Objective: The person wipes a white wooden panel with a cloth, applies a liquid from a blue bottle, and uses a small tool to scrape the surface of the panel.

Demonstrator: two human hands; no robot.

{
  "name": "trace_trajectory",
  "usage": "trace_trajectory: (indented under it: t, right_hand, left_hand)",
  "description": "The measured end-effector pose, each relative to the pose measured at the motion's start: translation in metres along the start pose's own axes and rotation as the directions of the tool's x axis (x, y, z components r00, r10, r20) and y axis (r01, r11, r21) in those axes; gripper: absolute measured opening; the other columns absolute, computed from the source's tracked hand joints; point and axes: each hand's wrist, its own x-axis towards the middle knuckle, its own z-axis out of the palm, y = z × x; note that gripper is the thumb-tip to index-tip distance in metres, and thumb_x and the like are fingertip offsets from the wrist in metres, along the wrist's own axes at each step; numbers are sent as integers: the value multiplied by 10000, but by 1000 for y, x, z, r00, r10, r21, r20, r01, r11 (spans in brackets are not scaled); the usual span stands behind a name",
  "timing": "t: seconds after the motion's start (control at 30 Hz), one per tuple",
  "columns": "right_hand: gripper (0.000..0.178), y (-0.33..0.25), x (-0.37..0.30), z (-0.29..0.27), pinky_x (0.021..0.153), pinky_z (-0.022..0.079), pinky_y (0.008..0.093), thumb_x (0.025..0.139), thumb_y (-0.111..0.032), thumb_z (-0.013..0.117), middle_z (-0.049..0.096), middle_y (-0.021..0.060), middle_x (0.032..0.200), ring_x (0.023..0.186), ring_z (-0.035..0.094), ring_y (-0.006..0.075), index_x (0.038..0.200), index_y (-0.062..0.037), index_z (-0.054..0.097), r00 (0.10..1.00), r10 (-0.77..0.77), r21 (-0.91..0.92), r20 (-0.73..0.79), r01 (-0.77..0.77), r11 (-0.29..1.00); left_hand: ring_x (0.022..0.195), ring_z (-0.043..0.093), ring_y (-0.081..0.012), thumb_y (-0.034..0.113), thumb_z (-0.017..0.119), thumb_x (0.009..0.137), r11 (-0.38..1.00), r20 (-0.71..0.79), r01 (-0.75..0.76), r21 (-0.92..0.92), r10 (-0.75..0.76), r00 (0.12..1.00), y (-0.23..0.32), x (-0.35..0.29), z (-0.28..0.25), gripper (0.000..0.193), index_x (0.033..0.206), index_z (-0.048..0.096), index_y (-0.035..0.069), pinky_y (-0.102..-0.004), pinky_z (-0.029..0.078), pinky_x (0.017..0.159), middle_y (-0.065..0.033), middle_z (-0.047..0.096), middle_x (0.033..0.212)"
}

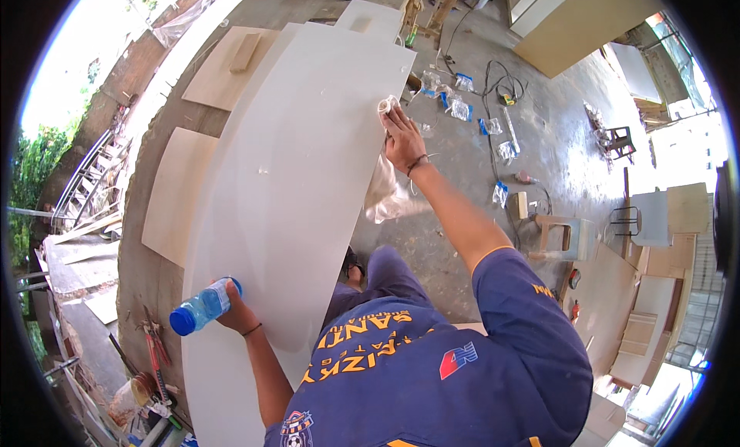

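Observation:
A long, smooth white panel (pixel 270 162) lies before me, with a few small white specks on it. Over its near left part, my left hand (pixel 237 314) is closed around a clear blue plastic bottle (pixel 204 307), which is tilted with its blue cap pointing left and toward me. My right arm reaches out to the panel's far right edge. There my right hand (pixel 405 145) presses a whitish crumpled wad (pixel 387 105), seemingly cloth, under its fingertips. Below that hand, a shiny translucent sheet (pixel 391 193) hangs beside the panel's edge.
Pale boards (pixel 179 193) lie left of the panel, one with a small wood block (pixel 245 52) on it. Several small plastic packets (pixel 460 109) and a black cable (pixel 489 100) are scattered on the concrete floor at right. A wooden stool (pixel 565 237) stands farther right; red-handled cutters (pixel 156 353) lie lower left.

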Motion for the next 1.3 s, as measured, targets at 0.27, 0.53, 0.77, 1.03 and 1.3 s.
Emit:
trace_trajectory:
  t: [0.27,0.53,0.77,1.03,1.3]
  right_hand:
    - [571,-44,-69,-9,1119,223,456,721,-50,547,365,107,1453,1376,284,271,1288,-91,499,950,-171,37,263,167,985]
    - [492,90,73,14,1029,357,443,762,-59,550,472,162,1354,1303,388,315,1253,-66,526,996,84,-114,-24,-86,990]
    - [430,30,9,19,1084,283,467,749,-37,481,492,125,1349,1319,384,296,1159,-72,604,1000,-2,187,21,-2,982]
    - [436,150,110,19,1074,256,514,753,-5,508,490,87,1357,1319,388,234,1162,-113,611,999,-21,20,-46,22,1000]
    - [476,81,19,20,1142,130,457,732,-92,494,436,53,1421,1385,290,168,1188,-147,617,959,-251,293,136,203,934]
  left_hand:
    - [980,580,-262,300,727,773,1000,-55,-6,-4,6,998,3,-7,0,572,1164,518,-61,-381,474,881,-159,582,1092]
    - [984,576,-263,242,738,774,1000,-24,2,9,-2,1000,2,-5,3,571,1190,483,-56,-392,472,886,-161,568,1117]
    - [979,578,-261,265,744,775,987,-261,156,-37,-160,952,28,-1,55,544,1141,496,-52,-392,472,884,-152,570,1129]
    - [985,570,-270,369,737,778,990,-356,141,6,-129,925,34,13,110,626,1159,471,-51,-413,471,882,-158,564,1139]
    - [974,587,-285,451,699,791,975,-476,152,164,-57,877,40,8,115,665,1142,482,-70,-419,485,864,-181,570,1147]
